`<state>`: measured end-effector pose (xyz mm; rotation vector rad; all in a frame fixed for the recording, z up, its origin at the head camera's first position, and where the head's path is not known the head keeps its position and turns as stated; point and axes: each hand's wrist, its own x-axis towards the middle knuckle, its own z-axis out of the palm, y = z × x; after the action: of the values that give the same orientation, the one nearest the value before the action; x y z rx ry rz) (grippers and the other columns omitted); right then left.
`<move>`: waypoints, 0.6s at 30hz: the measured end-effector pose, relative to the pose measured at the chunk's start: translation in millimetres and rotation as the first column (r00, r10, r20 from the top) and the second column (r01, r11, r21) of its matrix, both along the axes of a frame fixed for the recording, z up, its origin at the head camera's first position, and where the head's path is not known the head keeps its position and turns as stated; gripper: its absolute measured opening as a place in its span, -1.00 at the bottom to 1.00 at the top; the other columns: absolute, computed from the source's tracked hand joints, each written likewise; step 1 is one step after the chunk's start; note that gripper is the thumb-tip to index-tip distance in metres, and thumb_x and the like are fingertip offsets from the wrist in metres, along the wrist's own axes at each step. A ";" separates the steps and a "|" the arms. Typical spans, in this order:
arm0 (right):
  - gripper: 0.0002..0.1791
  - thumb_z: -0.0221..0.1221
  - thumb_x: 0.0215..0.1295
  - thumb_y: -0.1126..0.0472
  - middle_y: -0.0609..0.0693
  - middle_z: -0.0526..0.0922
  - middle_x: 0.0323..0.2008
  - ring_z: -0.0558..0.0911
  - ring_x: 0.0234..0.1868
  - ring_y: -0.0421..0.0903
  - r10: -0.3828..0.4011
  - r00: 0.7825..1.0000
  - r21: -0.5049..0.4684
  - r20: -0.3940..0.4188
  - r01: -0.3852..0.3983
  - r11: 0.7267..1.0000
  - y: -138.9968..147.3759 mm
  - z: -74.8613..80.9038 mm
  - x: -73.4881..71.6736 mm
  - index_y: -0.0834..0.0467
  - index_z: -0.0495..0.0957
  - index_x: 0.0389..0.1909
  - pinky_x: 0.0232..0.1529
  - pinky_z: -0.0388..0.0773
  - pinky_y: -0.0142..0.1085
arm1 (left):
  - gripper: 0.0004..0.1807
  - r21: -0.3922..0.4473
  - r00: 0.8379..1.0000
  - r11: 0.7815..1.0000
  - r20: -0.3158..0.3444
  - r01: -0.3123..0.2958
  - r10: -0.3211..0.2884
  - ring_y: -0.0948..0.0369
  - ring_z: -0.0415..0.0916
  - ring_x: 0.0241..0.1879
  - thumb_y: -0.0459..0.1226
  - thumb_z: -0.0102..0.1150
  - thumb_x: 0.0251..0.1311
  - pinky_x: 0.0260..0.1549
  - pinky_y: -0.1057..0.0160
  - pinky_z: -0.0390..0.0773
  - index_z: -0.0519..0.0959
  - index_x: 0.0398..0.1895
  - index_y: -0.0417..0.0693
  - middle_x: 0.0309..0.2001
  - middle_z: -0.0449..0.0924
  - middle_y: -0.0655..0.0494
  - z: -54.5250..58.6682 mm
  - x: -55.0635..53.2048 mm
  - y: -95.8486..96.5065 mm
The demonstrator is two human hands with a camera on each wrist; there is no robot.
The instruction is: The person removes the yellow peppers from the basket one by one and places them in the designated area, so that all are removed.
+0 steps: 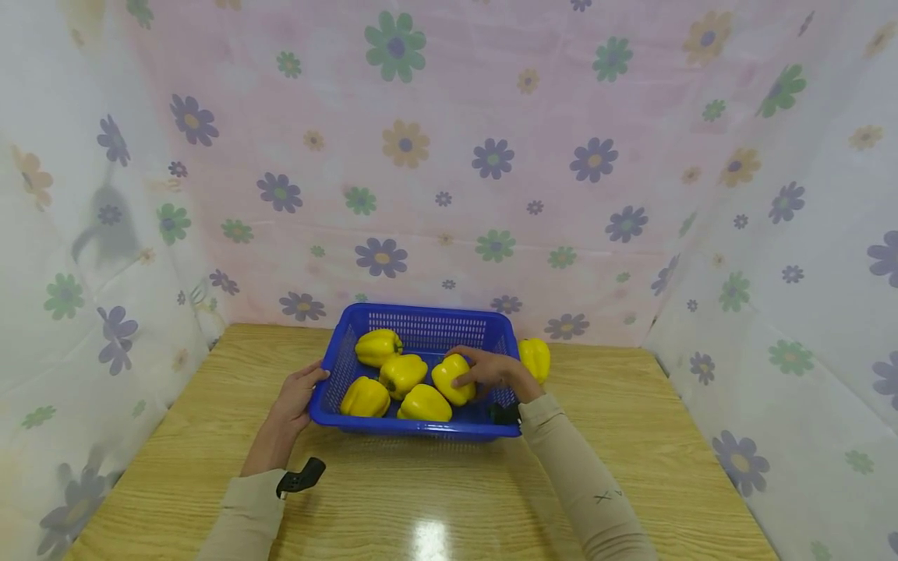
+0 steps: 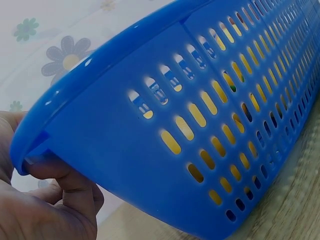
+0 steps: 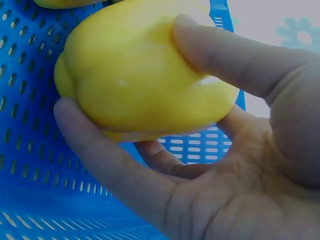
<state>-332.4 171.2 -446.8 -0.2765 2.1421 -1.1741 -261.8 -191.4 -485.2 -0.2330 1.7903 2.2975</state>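
A blue plastic basket (image 1: 421, 428) with slotted walls stands on the table, its near side toward me. My left hand (image 1: 295, 401) grips its left rim; in the left wrist view the fingers (image 2: 65, 175) curl under the lip. Inside the basket, my right hand (image 1: 491, 369) holds a yellow bell pepper (image 1: 452, 380) between thumb and fingers, as the right wrist view shows. Several more yellow peppers lie left of it, among them one at the back (image 1: 379, 347), one in the middle (image 1: 403, 375) and one at the front (image 1: 425, 404).
Another yellow pepper (image 1: 535, 360) sits on the wooden table (image 1: 393, 499) just beyond the basket's right side, partly behind the right wrist. Flower-printed cloth (image 1: 449, 156) hangs behind the table and on both sides. Each wrist wears a black camera mount (image 1: 302, 477).
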 end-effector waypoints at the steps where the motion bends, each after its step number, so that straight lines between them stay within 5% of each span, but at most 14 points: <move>1: -0.31 0.28 0.36 0.26 0.28 0.31 0.32 0.54 0.12 0.19 -0.002 1.000 -0.005 -0.004 0.002 1.000 0.1 0.6 0.2 0.01 0.28 0.46 -0.06 0.70 0.06 | -0.33 -0.002 1.000 1.000 0.001 -0.002 0.002 0.38 0.56 -0.07 -0.27 -0.16 0.54 -0.02 0.36 0.63 -0.05 0.61 -0.30 0.28 0.36 -0.03 0.1 0.0 0.1; 18: -0.27 0.30 0.33 0.29 0.31 0.31 0.37 0.55 0.08 0.16 -0.076 0.987 -0.045 -0.143 0.070 0.997 5.5 28.1 13.8 0.03 0.29 0.50 -0.06 0.69 0.08 | -0.31 -0.003 1.000 1.000 0.015 0.001 -0.001 0.41 0.53 -0.04 -0.27 -0.16 0.54 0.00 0.39 0.61 -0.08 0.61 -0.30 0.43 0.19 -0.16 2.0 0.7 1.1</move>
<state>-318.6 176.7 -418.7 -0.3120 2.2732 -1.2740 -261.1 -190.3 -483.2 -0.2494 1.7864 2.2870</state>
